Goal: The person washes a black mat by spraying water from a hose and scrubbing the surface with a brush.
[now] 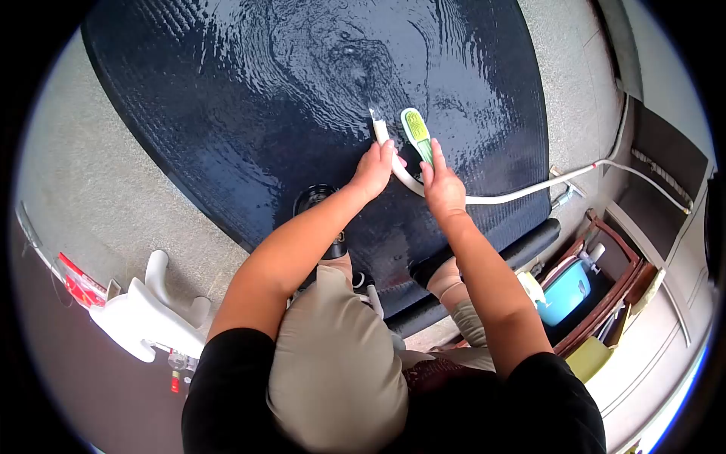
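Note:
My left hand (pixel 373 169) is wrapped round a white hose (pixel 380 132) close to its open end, where a little water comes out. To the right, my right hand (pixel 443 186) grips the handle of a green brush (pixel 417 129), its index finger laid along the handle. The brush head points away from me, and its bristles are hidden underneath. Beneath both hands lies a dark ribbed mat (pixel 249 144), wet and rippling with water at the top. From my left hand the hose curves under my right hand and runs off to the right.
A metal tap fitting (pixel 563 198) is at the mat's right edge. At the lower right, a brown crate (pixel 635 257) holds a blue basin (pixel 566 293). White plastic furniture (pixel 144 318) stands at the lower left. My feet are on the mat, near a black roll (pixel 416 314).

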